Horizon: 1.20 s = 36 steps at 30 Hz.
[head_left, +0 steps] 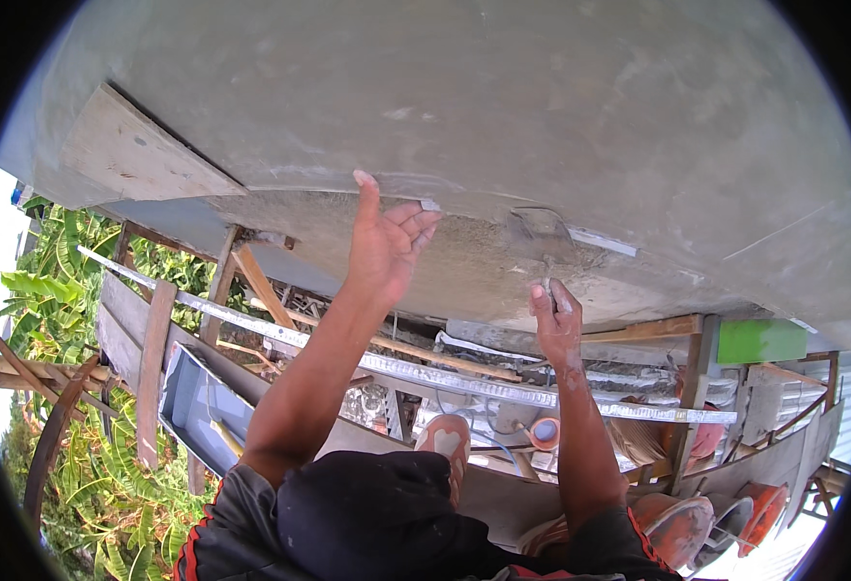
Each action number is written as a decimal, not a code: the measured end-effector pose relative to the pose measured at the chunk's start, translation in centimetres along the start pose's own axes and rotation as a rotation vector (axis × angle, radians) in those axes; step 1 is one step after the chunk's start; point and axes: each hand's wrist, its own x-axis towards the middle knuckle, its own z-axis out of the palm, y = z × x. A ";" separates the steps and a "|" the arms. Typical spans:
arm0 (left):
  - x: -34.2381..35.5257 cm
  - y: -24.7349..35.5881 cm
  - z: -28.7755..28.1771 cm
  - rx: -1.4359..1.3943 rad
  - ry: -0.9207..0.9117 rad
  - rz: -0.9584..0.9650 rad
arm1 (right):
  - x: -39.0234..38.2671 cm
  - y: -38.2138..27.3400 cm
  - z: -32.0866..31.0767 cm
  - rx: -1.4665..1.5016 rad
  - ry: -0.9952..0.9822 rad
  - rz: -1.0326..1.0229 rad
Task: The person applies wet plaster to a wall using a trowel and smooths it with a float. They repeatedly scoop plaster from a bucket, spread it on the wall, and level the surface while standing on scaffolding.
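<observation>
My left hand [387, 237] is raised to a curved lip in the grey plastered surface [542, 107], thumb up and fingers apart, its fingertips by a small light piece [429, 204]; whether they touch it I cannot tell. My right hand [556, 315] grips the handle of a trowel, whose grey blade [538, 232] lies against the rough plaster band [474, 242] below the lip. A pale narrow strip [602, 242] runs along the edge right of the blade. At upper left a flat board [140, 150] rests against the plastered surface.
Around me are scaffold planks [154, 373], timber posts [689, 387], a long metal bar [658, 414] and a grey tray [179, 397] with a yellow-handled tool. Orange buckets [675, 528] stand lower right, near a partly hidden person [638, 436]. Banana plants [58, 281] grow at left.
</observation>
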 end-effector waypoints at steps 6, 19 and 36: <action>-0.3 0.4 -0.4 -0.003 0.005 0.001 | -4.2 0.1 0.7 -0.006 0.171 -0.019; -0.5 0.3 0.3 -0.027 -0.029 -0.021 | -3.1 -3.8 4.4 -0.006 0.416 0.032; 0.0 -0.1 -0.2 -0.046 0.057 -0.025 | -2.2 -4.1 7.8 -0.108 0.280 -0.213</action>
